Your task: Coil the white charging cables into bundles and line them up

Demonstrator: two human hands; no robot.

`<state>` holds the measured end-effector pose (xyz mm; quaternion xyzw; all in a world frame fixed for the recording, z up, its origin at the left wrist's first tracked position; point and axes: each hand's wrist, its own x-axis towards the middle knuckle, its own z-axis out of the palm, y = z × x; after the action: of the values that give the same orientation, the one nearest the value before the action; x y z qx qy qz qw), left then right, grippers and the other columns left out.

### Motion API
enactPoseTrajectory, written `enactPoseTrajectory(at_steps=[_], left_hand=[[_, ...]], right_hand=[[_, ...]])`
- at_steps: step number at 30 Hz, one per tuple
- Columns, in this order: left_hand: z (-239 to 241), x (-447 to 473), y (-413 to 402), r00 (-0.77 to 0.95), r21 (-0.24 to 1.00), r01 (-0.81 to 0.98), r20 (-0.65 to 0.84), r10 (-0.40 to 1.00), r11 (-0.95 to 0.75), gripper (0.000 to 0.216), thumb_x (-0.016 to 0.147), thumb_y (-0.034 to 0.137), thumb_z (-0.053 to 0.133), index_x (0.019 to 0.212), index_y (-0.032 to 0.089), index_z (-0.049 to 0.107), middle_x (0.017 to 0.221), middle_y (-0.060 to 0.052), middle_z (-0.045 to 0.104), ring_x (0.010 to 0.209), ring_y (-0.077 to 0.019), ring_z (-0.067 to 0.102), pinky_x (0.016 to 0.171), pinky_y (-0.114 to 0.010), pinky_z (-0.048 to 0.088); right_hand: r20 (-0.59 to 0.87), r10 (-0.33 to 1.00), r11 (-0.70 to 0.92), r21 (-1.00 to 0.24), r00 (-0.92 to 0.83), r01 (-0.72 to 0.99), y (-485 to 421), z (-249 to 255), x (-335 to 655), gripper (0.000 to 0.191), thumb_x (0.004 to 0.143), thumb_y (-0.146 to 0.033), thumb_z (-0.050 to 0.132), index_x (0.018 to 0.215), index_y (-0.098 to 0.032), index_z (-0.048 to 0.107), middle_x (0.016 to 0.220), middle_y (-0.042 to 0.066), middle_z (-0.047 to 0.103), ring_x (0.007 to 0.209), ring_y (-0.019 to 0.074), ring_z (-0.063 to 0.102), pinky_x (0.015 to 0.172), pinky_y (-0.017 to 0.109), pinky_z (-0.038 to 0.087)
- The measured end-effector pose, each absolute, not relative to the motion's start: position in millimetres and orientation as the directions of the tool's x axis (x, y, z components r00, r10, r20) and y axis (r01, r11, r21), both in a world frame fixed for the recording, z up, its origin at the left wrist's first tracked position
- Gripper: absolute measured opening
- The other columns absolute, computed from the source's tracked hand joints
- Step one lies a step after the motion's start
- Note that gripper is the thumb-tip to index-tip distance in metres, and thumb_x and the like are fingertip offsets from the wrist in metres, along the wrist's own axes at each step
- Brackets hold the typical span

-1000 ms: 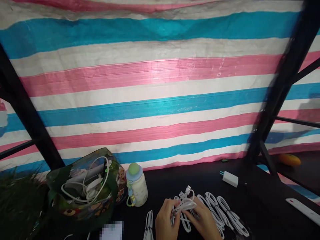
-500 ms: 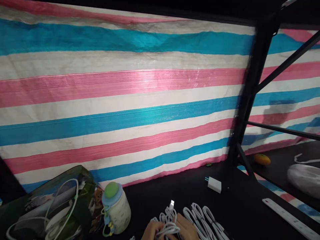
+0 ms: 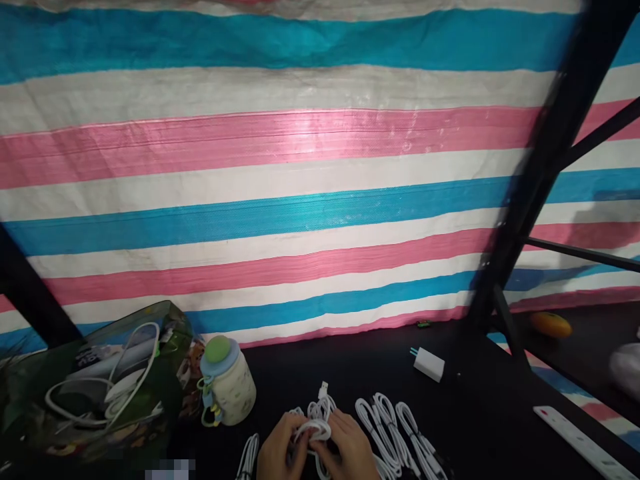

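At the bottom of the head view my left hand and my right hand meet around a coiled white USB cable. Both sets of fingers are closed on the bundle, and its plug end sticks up above them. Several more coiled white cables lie side by side on the black table just right of my right hand. Another white coil lies by my left hand.
A green patterned bag with white cables and chargers sits at the left, next to a small bottle with a green cap. A white plug adapter, a white power strip and an orange object lie right. A striped tarp and black frame posts stand behind.
The view has swung and tilted between frames. My hands have stayed together on the same coiled cable, turning it slightly; the other coils have not moved.
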<state>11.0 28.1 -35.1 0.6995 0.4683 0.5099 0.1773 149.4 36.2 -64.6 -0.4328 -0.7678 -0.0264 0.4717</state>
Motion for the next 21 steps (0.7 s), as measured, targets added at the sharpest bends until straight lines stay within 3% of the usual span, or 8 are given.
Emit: enactPoseTrajectory(at_steps=[3,16,21], left_hand=[[-31,5,28,0.129,0.708,0.493,0.516,0.847,-0.506,0.04,0.093,0.048,0.04,0.081,0.021,0.067,0.067,-0.002,0.066,0.058,-0.0132,0.062,0.055,-0.02,0.051],[-29,3,28,0.127,0.698,0.495,0.531,0.838,-0.517,0.021,0.086,0.022,0.046,0.079,0.02,0.065,0.071,-0.002,0.068,0.064,-0.0145,0.065,0.059,-0.022,0.053],[-25,3,25,0.147,0.715,0.491,0.496,0.856,-0.498,0.02,0.086,0.02,0.045,0.083,0.02,0.065,0.076,-0.003,0.07,0.068,-0.0146,0.066,0.063,-0.023,0.053]], right_hand=[[0.74,0.652,0.616,-0.391,-0.165,0.683,32,-54,148,0.024,0.092,-0.027,0.046,0.072,-0.022,0.058,0.064,0.002,0.066,0.06,0.0171,0.064,0.057,0.026,0.05],[0.719,0.661,0.644,-0.397,-0.214,0.654,27,-39,149,0.018,0.089,-0.018,0.051,0.072,-0.021,0.058,0.064,0.002,0.067,0.058,0.0179,0.063,0.057,0.03,0.05],[0.736,0.637,0.657,-0.363,-0.228,0.661,28,-34,150,0.018,0.091,-0.02,0.048,0.079,-0.021,0.062,0.067,0.002,0.07,0.059,0.0185,0.065,0.056,0.03,0.05]])
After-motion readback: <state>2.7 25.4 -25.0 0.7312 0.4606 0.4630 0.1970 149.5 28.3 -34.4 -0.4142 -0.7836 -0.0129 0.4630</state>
